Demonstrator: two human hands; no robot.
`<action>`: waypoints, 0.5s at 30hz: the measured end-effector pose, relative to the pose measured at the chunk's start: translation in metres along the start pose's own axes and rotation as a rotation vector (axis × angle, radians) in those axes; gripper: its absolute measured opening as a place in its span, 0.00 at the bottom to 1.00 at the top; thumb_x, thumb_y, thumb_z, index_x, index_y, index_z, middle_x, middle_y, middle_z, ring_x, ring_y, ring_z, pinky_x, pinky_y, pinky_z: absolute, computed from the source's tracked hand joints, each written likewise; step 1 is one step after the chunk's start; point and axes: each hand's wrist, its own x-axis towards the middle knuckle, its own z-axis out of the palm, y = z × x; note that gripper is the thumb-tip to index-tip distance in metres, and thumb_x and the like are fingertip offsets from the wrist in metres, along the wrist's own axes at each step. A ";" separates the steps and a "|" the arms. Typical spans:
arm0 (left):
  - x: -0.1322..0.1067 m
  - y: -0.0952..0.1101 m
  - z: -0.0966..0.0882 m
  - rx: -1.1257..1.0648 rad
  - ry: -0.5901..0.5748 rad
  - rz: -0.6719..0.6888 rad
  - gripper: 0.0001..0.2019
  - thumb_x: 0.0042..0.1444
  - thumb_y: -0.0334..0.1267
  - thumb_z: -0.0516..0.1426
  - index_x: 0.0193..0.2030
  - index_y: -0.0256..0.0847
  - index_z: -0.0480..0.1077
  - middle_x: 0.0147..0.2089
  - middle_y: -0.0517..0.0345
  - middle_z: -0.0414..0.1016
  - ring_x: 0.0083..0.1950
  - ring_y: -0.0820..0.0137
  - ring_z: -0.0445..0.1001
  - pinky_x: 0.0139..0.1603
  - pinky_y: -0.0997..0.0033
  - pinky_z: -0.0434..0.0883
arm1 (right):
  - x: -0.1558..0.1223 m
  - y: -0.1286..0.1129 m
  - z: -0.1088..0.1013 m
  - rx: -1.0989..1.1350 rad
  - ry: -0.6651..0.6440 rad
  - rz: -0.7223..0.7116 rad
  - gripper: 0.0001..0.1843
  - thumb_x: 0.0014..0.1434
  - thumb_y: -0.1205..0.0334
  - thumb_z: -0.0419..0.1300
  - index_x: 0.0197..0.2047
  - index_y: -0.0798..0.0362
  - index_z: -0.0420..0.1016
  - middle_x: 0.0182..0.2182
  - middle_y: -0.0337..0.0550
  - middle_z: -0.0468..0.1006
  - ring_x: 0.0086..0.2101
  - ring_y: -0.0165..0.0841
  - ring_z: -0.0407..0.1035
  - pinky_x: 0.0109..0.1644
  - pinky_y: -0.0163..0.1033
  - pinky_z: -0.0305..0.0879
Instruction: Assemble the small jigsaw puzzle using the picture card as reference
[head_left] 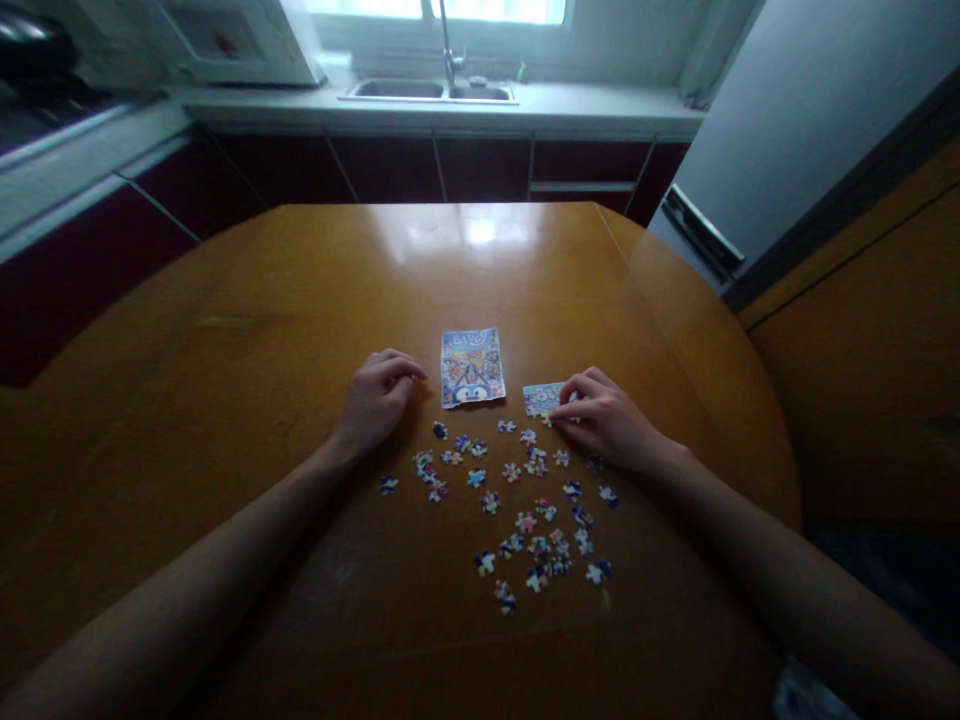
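Observation:
Several small colourful jigsaw pieces (529,505) lie scattered on a round orange-brown wooden table (247,330). A printed picture card (471,367) lies flat beyond them. My left hand (375,398) rests on the table just left of the card, fingers curled loosely, nothing visible in it. My right hand (604,415) rests to the right of the card, its fingers pinched together at the edge of a small joined strip of puzzle (541,398).
Beyond the table runs a kitchen counter with a sink (427,90) and tap under a bright window. A microwave (232,40) stands at the back left. A grey fridge (787,110) and a wooden panel (870,330) stand to the right.

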 end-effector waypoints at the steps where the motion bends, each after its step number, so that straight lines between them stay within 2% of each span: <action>1: 0.000 -0.001 0.000 -0.001 -0.001 0.004 0.09 0.56 0.31 0.53 0.31 0.42 0.75 0.37 0.55 0.75 0.42 0.64 0.71 0.43 0.62 0.68 | 0.000 0.000 0.000 -0.003 0.001 -0.001 0.08 0.63 0.64 0.62 0.39 0.45 0.84 0.40 0.46 0.76 0.43 0.39 0.65 0.46 0.46 0.67; 15: 0.000 0.000 0.000 0.000 0.000 0.004 0.09 0.56 0.31 0.54 0.31 0.42 0.75 0.37 0.55 0.75 0.42 0.65 0.71 0.43 0.62 0.68 | -0.002 0.003 0.002 -0.030 -0.008 0.004 0.08 0.64 0.63 0.61 0.39 0.45 0.84 0.40 0.46 0.75 0.43 0.40 0.64 0.47 0.47 0.67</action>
